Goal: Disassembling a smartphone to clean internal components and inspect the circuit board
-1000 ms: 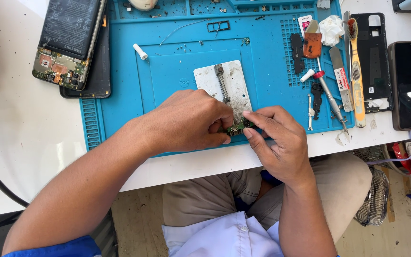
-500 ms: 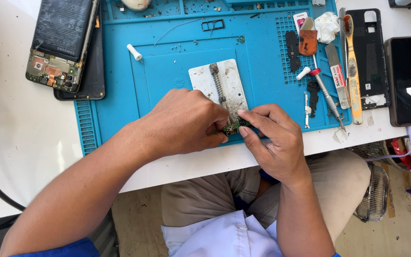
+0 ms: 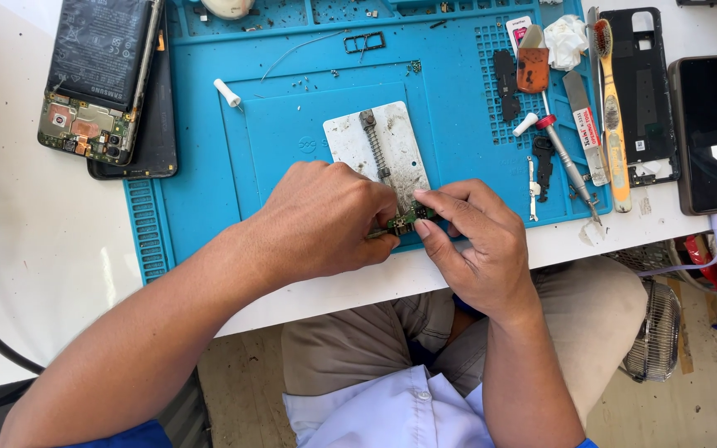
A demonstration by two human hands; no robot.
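Observation:
A small green circuit board (image 3: 404, 221) sits at the near end of a scuffed metal board holder (image 3: 379, 152) on the blue work mat (image 3: 292, 124). My left hand (image 3: 321, 220) pinches the board's left end with thumb and fingers. My right hand (image 3: 479, 241) grips its right end with the fingertips. Both hands meet over the mat's front edge, and most of the board is hidden between the fingers.
An opened phone with its battery showing (image 3: 97, 79) lies on a dark back cover at the far left. On the right lie a screwdriver (image 3: 564, 158), a toothbrush (image 3: 610, 108), a black phone frame (image 3: 645, 91) and a dark phone (image 3: 711, 133). A small white cylinder (image 3: 227, 93) rests on the mat.
Both hands have stayed on the small board at the holder's near end. Only the camera has shifted slightly, moving the scene a little up and left.

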